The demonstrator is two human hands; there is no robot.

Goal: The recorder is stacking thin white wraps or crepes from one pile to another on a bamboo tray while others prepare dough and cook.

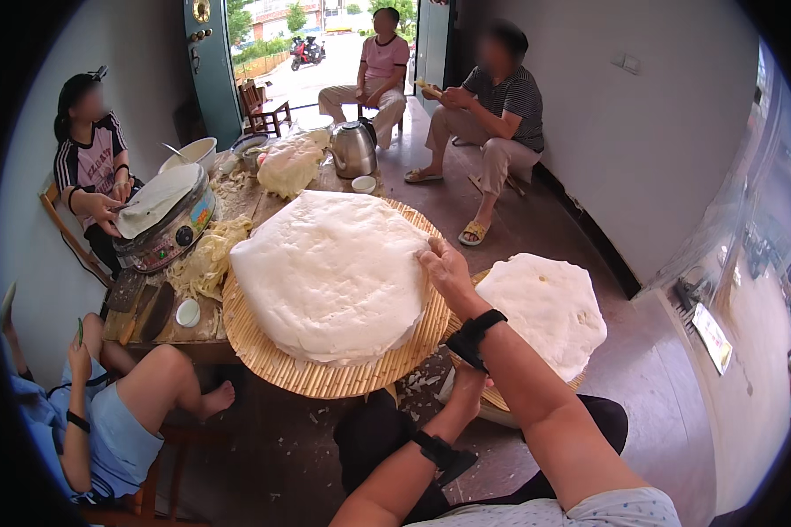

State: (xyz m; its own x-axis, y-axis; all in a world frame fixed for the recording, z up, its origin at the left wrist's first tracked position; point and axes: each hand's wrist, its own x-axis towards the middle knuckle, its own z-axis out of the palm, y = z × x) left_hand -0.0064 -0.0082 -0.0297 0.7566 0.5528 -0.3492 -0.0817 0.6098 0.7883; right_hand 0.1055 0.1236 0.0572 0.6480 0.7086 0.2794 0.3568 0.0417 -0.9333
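Observation:
A wide stack of thin white flatbread sheets [333,277] lies on a round woven-stalk mat [362,382] before me. My right hand [447,263] has its fingers bent over the stack's right edge, gripping it. Lower down, my left hand [469,388] is near a second round mat [501,398], partly covered by my right forearm and its black wristband [476,339]. What its fingers touch is hidden. On that second mat sits another pile of pale sheets [544,316] with small holes in the top.
A person at left holds a sheet's edge on a round electric griddle [165,237]. The wooden table [240,201] bears dough scraps [214,260], a cleaver [157,311], a white cup [188,313], a covered lump [290,165] and a steel kettle [354,150]. Several other people sit around.

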